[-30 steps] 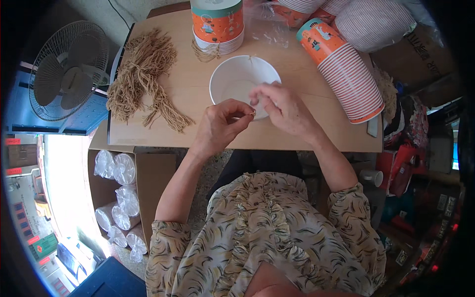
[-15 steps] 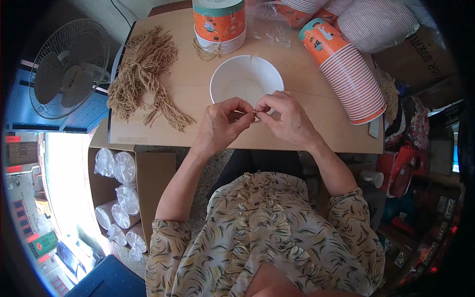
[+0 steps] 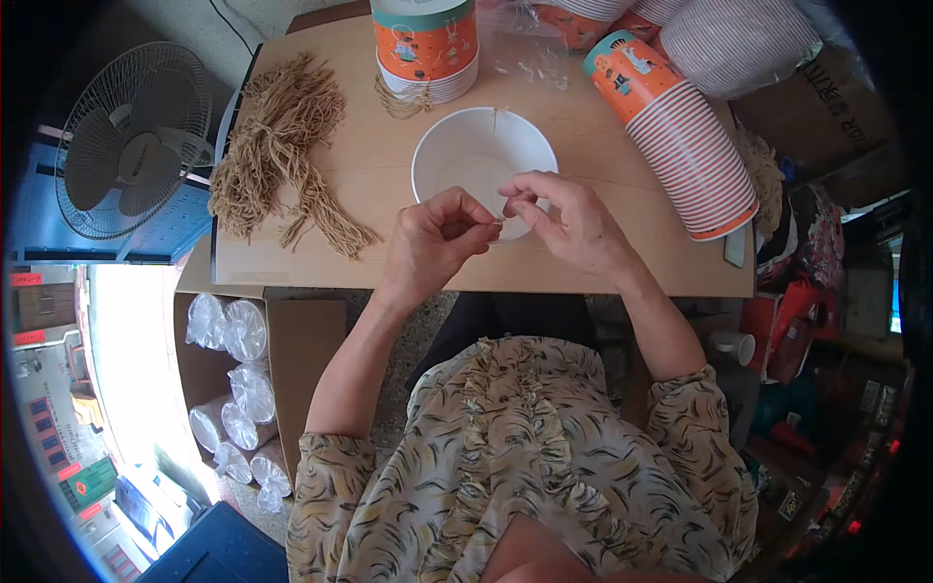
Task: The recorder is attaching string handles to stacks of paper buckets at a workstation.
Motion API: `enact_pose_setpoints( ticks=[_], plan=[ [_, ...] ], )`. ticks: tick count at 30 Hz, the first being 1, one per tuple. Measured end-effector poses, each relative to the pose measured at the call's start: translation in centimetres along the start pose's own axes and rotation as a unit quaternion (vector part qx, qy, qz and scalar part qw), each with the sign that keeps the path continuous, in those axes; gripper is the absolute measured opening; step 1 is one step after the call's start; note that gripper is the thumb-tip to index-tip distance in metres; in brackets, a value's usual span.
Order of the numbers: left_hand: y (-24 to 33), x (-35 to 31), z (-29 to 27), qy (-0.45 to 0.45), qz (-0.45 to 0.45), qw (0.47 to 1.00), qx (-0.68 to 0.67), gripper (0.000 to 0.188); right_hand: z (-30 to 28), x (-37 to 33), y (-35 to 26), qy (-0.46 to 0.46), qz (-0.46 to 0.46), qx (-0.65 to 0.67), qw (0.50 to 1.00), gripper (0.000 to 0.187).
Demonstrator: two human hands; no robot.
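A white paper bucket (image 3: pixel 428 185) stands in front of me with its mouth up. A thin tan twine (image 3: pixel 495 119) hangs over its far rim and runs faintly inside. Over the near rim, my left hand (image 3: pixel 442 238) is closed, thumb and index finger pinching a small end of the twine. Close by on the right, my right hand (image 3: pixel 564 223) has its fingers curled and the thumb near the index fingertip. What lies in that pinch is too small to make out. A tangled bundle of tan twine (image 3: pixel 282 155) lies left of the bucket.
A stack of orange and green printed paper buckets (image 3: pixel 425 49) stands behind, with twine at its base. Another nested stack (image 3: pixel 680 146) lies tilted at the right. A cardboard box (image 3: pixel 306 340) of bagged goods sits below left, beside a fan (image 3: pixel 136 146).
My right hand has drawn slightly up and away from the left fingertips, which stay pinched near the rim. The two hands were touching before. The bucket stays put.
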State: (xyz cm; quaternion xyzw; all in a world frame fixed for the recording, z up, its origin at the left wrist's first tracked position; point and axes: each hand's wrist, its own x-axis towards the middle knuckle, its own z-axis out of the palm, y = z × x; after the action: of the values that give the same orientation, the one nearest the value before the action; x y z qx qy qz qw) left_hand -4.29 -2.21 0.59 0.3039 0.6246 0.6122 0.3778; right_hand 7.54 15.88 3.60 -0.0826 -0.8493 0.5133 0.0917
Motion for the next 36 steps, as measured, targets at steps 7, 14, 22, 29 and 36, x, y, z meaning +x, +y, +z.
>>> enact_pose_setpoints(
  ticks=[7, 14, 22, 29, 36],
  plan=[
    [-0.3, 0.0, -0.1, -0.010, 0.010, 1.000, -0.012, 0.006, 0.1, 0.6, 0.9, -0.032, -0.060, -0.043, 0.997, 0.017],
    [-0.1, -0.1, -0.2, -0.017, 0.009, 1.000, 0.006, 0.007, -0.2, 0.8, 0.7, -0.053, -0.086, -0.079, 0.992, 0.011],
    [0.0, -0.1, -0.4, -0.026, 0.000, 1.000, -0.005, 0.010, 0.2, 1.1, 1.0, -0.051, -0.133, -0.065, 0.988, 0.006],
    [0.5, -0.2, -0.5, -0.040, -0.002, 0.999, 0.011, 0.008, 0.6, 0.8, 1.7, -0.082, 0.001, 0.160, 0.984, 0.002],
    [0.3, -0.2, -0.6, -0.055, -0.010, 0.998, 0.011, 0.008, -0.3, 0.8, -0.4, -0.149, 0.113, 0.086, 0.979, 0.003]
  ],
)
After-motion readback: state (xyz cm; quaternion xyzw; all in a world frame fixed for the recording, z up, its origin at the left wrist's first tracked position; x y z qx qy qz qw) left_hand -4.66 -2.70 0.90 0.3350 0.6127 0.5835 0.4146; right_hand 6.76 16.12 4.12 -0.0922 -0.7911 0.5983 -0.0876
